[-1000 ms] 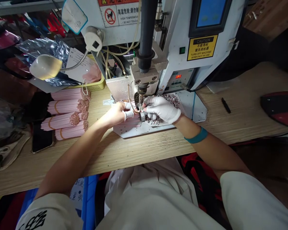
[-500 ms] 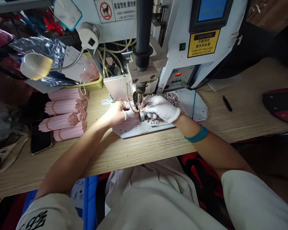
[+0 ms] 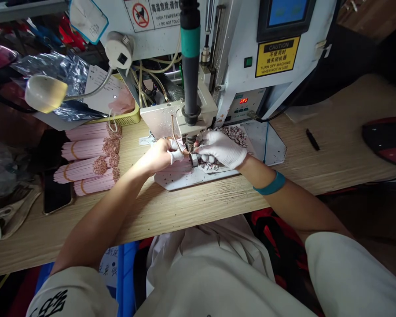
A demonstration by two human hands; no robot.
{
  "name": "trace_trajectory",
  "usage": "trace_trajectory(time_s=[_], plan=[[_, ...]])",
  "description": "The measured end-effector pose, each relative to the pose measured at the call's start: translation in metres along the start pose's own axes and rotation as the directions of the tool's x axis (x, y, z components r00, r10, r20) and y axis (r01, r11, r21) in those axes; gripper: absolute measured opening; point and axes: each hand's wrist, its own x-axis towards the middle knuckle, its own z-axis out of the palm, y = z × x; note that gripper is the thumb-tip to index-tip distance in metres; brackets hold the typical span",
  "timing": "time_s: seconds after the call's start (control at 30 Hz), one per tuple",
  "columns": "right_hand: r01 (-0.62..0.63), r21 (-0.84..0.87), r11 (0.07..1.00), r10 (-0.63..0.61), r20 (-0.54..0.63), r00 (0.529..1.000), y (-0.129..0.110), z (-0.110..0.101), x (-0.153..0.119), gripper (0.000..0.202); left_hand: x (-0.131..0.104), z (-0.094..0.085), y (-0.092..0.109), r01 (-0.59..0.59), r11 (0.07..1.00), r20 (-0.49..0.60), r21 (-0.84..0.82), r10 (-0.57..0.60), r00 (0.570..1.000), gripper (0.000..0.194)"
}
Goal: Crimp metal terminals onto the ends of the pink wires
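Beneath the soldering machine's head (image 3: 192, 121), both of my hands meet at a small metal block (image 3: 194, 159). My left hand (image 3: 160, 155), with white covers on some fingers, pinches close beside the tip from the left; what its fingertips hold is too small to make out. In a white glove, my right hand (image 3: 222, 149) is closed from the right, its fingertips near the same tip, and whatever it grips is hidden. Pink wires (image 3: 181, 166) lie on the white base plate (image 3: 171, 182) under my left hand. Many small pieces (image 3: 234, 134) are heaped around my right hand.
Bundles of pink wires (image 3: 86, 169) lie at left beside a phone (image 3: 57, 191). A lamp (image 3: 46, 93) on a bendy neck leans over a yellow basket (image 3: 132, 118). At right are a black pen-like object (image 3: 312, 139) and a red-and-black object (image 3: 387, 141).
The soldering head with its dark handle has come down and a teal band now shows on it. My hands have hardly moved. The view has shifted slightly.
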Motion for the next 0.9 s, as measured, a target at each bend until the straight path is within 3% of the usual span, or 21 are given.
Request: trace_trajectory(time_s=[0.43, 0.57, 0.7, 0.8, 0.9], plan=[[0.014, 0.002, 1.0, -0.014, 0.023, 1.0, 0.003, 0.001, 0.0, 0.016, 0.0, 0.001, -0.004, 0.011, 0.998, 0.018, -0.054, -0.01, 1.0, 0.016], [0.068, -0.147, 0.987, -0.071, -0.013, 0.997, -0.004, -0.016, -0.003, 0.012, -0.003, -0.006, -0.002, 0.024, 0.999, 0.008, -0.032, -0.023, 1.0, 0.016], [0.145, -0.496, 0.856, -0.24, -0.132, 0.962, -0.01, -0.04, -0.007, 0.012, -0.02, -0.008, 0.007, -0.042, 0.997, 0.038, 0.065, 0.039, 0.998, 0.02], [0.164, -0.693, 0.702, -0.318, -0.1, 0.943, -0.009, -0.043, -0.008, 0.012, -0.038, 0.003, 0.011, -0.061, 0.978, 0.115, 0.199, 0.038, 0.993, 0.022], [0.175, -0.785, 0.594, -0.353, -0.059, 0.934, -0.005, -0.038, -0.007, 0.015, -0.047, 0.018, 0.002, -0.105, 0.901, 0.021, 0.421, 0.106, 0.994, 0.021]])
